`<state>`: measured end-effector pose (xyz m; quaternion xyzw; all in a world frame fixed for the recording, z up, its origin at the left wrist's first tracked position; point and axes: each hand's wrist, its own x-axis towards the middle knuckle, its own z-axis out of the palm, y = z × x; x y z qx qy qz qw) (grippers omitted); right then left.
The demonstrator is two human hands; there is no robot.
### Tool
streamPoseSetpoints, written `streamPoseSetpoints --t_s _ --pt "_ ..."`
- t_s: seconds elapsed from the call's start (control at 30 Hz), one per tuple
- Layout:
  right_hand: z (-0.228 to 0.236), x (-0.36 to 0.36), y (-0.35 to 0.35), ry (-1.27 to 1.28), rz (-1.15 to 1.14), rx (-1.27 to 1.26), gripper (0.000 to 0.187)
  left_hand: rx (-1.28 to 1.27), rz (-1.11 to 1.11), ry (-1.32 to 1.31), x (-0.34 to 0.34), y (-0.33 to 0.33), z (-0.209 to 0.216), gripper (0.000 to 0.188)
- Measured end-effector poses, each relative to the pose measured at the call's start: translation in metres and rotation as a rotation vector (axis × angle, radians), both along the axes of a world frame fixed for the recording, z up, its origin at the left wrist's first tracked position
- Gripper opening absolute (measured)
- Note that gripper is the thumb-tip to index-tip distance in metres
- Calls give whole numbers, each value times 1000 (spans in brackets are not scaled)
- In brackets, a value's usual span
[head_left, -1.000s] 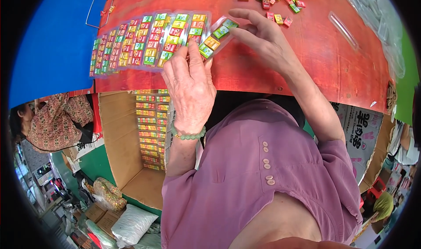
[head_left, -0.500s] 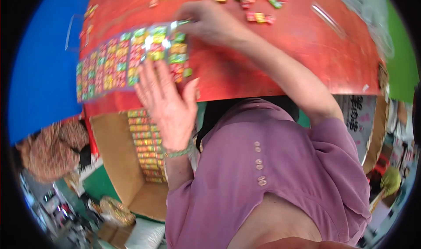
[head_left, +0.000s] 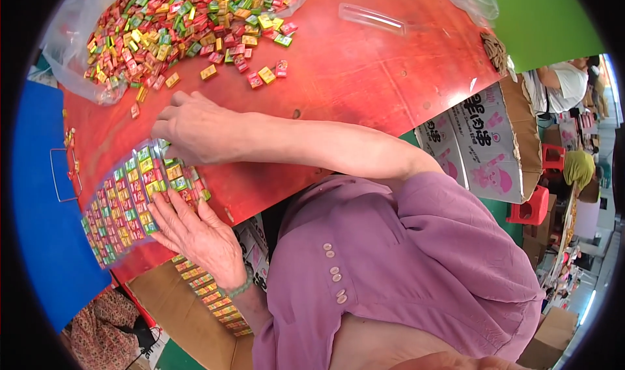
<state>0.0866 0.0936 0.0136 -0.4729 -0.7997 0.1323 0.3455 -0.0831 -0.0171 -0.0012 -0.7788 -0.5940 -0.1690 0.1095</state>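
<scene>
Rows of small wrapped sweets (head_left: 117,204), red, yellow, green and orange, lie in transparent plastic strips at the table's left edge. My left hand (head_left: 198,240), with a green beaded bracelet on its wrist, rests flat over the near edge of the rightmost rows, fingers stretched out. At the far end of these rows is my right hand (head_left: 198,130), its fingers bent down and drawn together. Its fingertips are partly hidden, so what they pinch cannot be made out. A few sweets (head_left: 189,181) show between the two hands.
A large heap of loose sweets (head_left: 189,18) spills from a transparent bag (head_left: 65,57) onto the red table (head_left: 351,96). An empty transparent plastic tray (head_left: 371,18) lies farther right. Below the edge, a cardboard box (head_left: 189,314) holds stacked rows of sweets. Red stools (head_left: 530,207) stand at right.
The view has turned, bringing more of the sweet heap into sight. Both hands stay at the right end of the same rows; the left still lies flat, the right still at the far end.
</scene>
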Motion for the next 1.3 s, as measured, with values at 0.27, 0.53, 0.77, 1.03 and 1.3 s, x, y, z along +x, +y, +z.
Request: streamPoseSetpoints --t_s 0.27,0.53,0.77,1.03,1.3 --pt "17 200 -56 -586 -643 45 33 71 -161 -174 16 -3 21 53" --pt "-17 289 -83 -579 -810 -7 15 15 -486 -319 59 1 18 52" --pt "-20 296 -87 -402 -742 87 15 -19 -558 -346 86 15 15 47" --pt "27 247 -127 -126 -629 89 15 -751 -664 -1044 143 20 40 60" --pt "39 182 -161 416 -412 -260 7 -1046 -738 -1556 199 21 33 65"
